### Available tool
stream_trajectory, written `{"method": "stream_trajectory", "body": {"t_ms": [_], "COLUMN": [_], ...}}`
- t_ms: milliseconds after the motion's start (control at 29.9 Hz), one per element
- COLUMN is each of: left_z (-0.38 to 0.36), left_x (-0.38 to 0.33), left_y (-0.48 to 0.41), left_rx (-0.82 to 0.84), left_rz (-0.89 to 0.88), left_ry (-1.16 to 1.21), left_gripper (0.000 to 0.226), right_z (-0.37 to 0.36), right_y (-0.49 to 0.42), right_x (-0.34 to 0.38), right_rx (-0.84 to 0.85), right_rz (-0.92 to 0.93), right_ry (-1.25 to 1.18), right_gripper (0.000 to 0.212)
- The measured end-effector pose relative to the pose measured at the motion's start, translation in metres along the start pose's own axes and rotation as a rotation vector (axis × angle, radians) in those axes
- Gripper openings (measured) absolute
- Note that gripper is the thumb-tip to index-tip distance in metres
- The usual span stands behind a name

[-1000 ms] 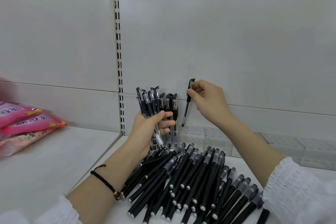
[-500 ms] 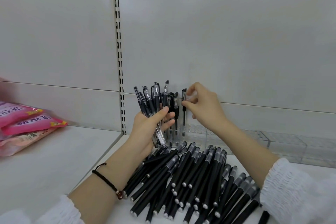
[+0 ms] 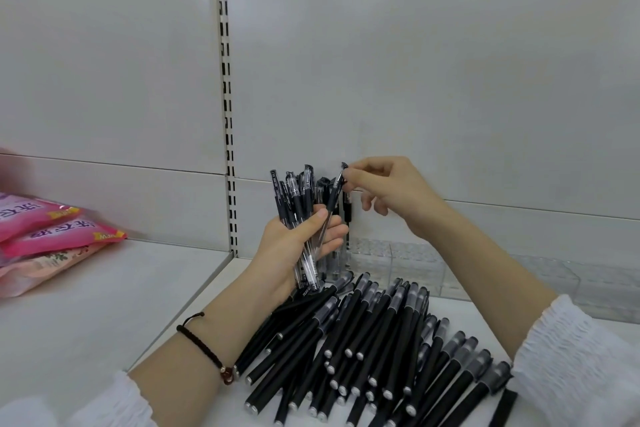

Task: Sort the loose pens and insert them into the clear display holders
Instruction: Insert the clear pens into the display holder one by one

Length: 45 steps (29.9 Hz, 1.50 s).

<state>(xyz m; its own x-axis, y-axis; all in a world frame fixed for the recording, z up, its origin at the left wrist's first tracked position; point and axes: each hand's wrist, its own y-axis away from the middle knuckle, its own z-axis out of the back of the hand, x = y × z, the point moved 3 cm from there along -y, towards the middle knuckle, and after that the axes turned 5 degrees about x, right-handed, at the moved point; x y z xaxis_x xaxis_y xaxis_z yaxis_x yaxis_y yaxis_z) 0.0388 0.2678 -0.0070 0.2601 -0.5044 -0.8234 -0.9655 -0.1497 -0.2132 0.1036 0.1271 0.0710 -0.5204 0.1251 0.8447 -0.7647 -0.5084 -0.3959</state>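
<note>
Right hand (image 3: 384,189) pinches the cap end of one pen (image 3: 334,196) with thumb and finger. The other fingers are loosely curled and hold nothing. That pen leans in the bunch of pens (image 3: 294,198), and the left hand (image 3: 298,250) grips the bunch tight, caps up.

The clear display holders (image 3: 401,262) sit in a row at the back of the shelf (image 3: 104,305), against the wall. A few standing pens (image 3: 347,210) look to be in the holder nearest the left hand. The holders further right look empty. A big pile of black pens (image 3: 367,340) lies loose on the shelf in front.

It looks like the step of taking one pen out of the bunch. Next, the right hand needs to lift it free, turn it straight up and push it down into an open hole. The left hand should hold on so the others do not slip.
</note>
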Motion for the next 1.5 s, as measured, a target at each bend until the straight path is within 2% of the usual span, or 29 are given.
{"method": "stream_trajectory", "body": {"t_ms": [67,234,401,501,701,835,935,1135,1236,1336,1436,1503], "left_z": [-0.001,-0.002,0.001,0.004,0.002,-0.005,-0.006,-0.003,-0.004,-0.007,-0.009,-0.007], "left_x": [-0.001,-0.001,-0.004,-0.004,-0.006,-0.009,-0.009,-0.010,-0.008,-0.008,-0.007,-0.007], "left_y": [0.000,0.000,-0.003,-0.005,-0.005,-0.002,0.000,0.000,0.000,-0.001,-0.001,-0.001], "left_rx": [0.013,0.061,-0.014,-0.064,-0.044,0.040,0.053,0.057,0.052,0.046,0.041,0.041], "left_rz": [-0.007,0.001,-0.022,-0.025,-0.048,-0.079,-0.100,-0.066,-0.018,-0.004,-0.028,-0.037], "left_ry": [-0.001,-0.019,-0.087,-0.144,-0.134,-0.161,-0.213,-0.246,-0.263,-0.181,-0.128,-0.144], "left_gripper": [0.020,0.023,0.019,0.019,0.021,0.017,0.034,0.022,0.028,0.029,0.017,0.011], "right_z": [0.002,0.002,0.025,0.033,0.021,0.021,0.021,0.025,0.020,0.012,0.005,0.004], "right_y": [0.000,-0.001,-0.005,-0.003,-0.002,-0.003,-0.003,-0.006,-0.005,-0.005,-0.005,-0.005], "right_x": [0.000,-0.003,0.004,0.005,0.002,-0.001,-0.005,-0.007,-0.010,-0.014,-0.019,-0.019], "right_rx": [0.042,0.027,-0.272,-0.324,-0.256,-0.266,-0.288,-0.345,-0.309,-0.194,-0.067,-0.052], "right_rz": [-0.009,-0.027,0.072,0.094,0.109,0.127,0.142,0.150,0.145,0.117,0.037,0.017], "right_ry": [-0.058,-0.181,-0.357,-0.240,-0.044,0.014,0.028,-0.034,0.079,0.192,0.332,0.363], "right_gripper": [0.011,0.015,0.004,0.004,0.012,0.009,0.009,0.011,0.013,0.011,0.010,0.013]}}
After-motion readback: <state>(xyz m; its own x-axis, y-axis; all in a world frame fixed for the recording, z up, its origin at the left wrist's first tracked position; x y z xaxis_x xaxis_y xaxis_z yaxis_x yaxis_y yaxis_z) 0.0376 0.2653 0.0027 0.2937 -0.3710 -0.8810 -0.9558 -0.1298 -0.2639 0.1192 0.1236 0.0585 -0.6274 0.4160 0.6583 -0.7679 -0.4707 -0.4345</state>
